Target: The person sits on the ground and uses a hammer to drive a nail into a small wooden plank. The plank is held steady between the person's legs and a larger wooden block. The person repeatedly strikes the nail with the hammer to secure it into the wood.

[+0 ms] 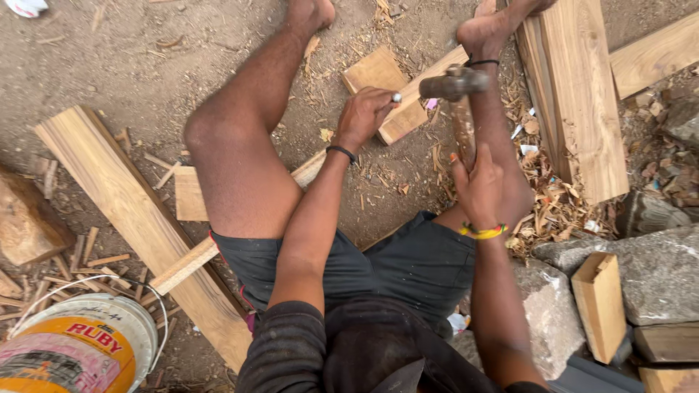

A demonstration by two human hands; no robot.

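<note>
My left hand (364,115) pinches a small metal nail (397,97) upright on a long wooden strip (408,109) that runs diagonally across the dirt ground. My right hand (480,185) grips the wooden handle of a hammer (455,84), whose dark metal head hangs just right of the nail, slightly above the strip. A small square wooden block (375,70) lies under or against the strip beside the left hand. My bare legs straddle the strip, with one foot resting on a thick plank (582,94) at the upper right.
A long plank (124,204) lies at the left, with wood splinters around it. A plastic bucket (87,346) stands at the bottom left. Grey stones (655,269) and a small wooden block (601,306) sit at the right. Shavings litter the ground.
</note>
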